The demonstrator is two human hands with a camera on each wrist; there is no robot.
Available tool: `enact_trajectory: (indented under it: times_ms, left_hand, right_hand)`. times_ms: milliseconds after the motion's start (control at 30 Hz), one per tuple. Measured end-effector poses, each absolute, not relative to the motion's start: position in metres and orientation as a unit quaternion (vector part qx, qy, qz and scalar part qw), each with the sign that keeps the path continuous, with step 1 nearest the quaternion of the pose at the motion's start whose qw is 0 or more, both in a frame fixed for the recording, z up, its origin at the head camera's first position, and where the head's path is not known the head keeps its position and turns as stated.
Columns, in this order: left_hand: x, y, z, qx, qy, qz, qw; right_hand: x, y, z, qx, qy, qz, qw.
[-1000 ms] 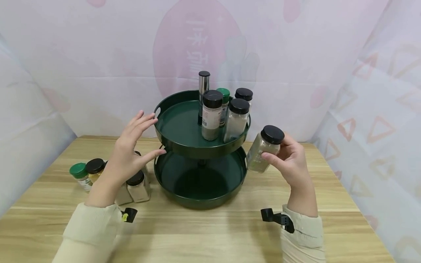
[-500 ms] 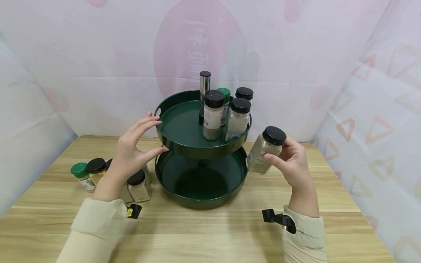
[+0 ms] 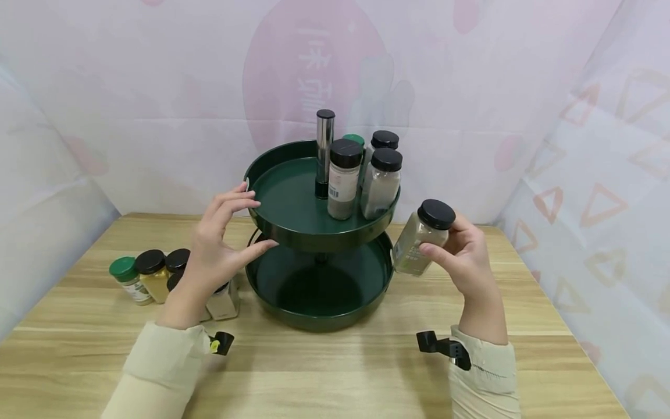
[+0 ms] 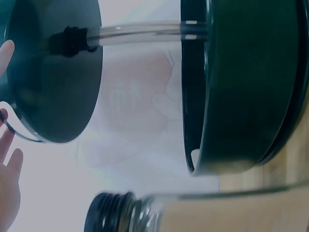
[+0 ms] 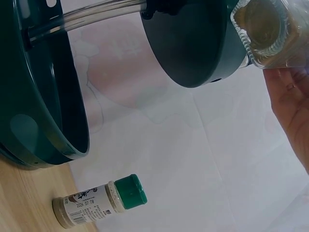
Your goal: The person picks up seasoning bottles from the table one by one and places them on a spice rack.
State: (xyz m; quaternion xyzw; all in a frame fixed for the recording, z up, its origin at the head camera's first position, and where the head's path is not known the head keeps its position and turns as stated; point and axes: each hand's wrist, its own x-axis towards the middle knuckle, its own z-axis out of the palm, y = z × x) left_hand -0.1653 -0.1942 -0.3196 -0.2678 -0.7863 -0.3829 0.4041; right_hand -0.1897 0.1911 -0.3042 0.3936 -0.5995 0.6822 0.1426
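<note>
A dark green two-tier round stand fills the middle of the head view, with an upper tray (image 3: 285, 201) and a lower tray (image 3: 314, 322). At the left rim of the upper tray is my left hand (image 3: 217, 253), fingers extended at its side and thumb reaching below its edge. My right hand (image 3: 467, 265) grips a clear square spice jar (image 3: 413, 244) with a black lid, holding it tilted right of the stand. In the right wrist view that jar's base (image 5: 260, 24) faces the camera. On the upper tray stand a round shaker jar (image 3: 342, 192), a square jar (image 3: 381, 192) and others behind.
Several jars, one green-capped jar (image 3: 128, 279) among them, stand on the wooden table (image 3: 335, 378) at left, partly behind my left arm. The right wrist view shows another green-capped jar (image 5: 91, 205) beside the stand. A steel post (image 3: 324, 139) rises through the upper tray.
The upper tray has turned slightly, its front jars shifting right and its rear ones also changing place. My left hand has moved a little right along its rim. The right hand stays nearly still.
</note>
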Motion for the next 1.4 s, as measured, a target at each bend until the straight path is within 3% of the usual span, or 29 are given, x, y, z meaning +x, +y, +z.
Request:
enact_trajectory:
  times_ms: [567, 1400]
  left_hand:
    - [-0.153, -0.164, -0.323, -0.255, -0.77, -0.357, 0.463]
    - [-0.143, -0.123, -0.327, -0.21, -0.778, -0.336, 0.488]
  right_hand:
    - [-0.187, 0.191, -0.301, 0.374, -0.607, 0.686, 0.143]
    - [-0.183, 0.184, -0.287, 0.353, -0.611, 0.69, 0.161]
